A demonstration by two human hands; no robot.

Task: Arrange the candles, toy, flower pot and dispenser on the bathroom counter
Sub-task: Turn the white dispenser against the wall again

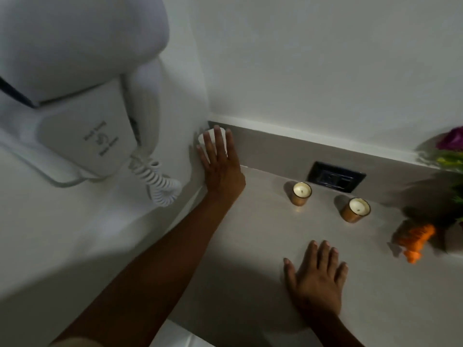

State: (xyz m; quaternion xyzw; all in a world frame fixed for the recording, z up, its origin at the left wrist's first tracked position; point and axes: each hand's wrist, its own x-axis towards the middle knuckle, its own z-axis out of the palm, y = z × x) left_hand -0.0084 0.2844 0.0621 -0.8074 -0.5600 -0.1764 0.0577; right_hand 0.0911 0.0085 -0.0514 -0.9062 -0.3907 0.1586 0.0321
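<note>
My left hand (220, 166) reaches into the far left corner of the counter (250, 234). Its fingers lie over a small white dispenser (204, 136) against the wall and its thumb is hidden beneath. My right hand (315, 279) rests flat on the counter near the front, fingers spread, holding nothing. Two candles in amber glasses (302, 192) (357, 209) stand side by side near the back. An orange toy (416, 239), blurred, lies at the right. Beside it stands the flower pot (451, 151) with purple and green blooms, cut off by the frame.
A white wall-mounted hair dryer (82, 136) with a coiled cord (160, 184) hangs on the left wall, close to my left arm. A dark power socket (335, 176) sits in the grey backsplash behind the candles. The room is dim.
</note>
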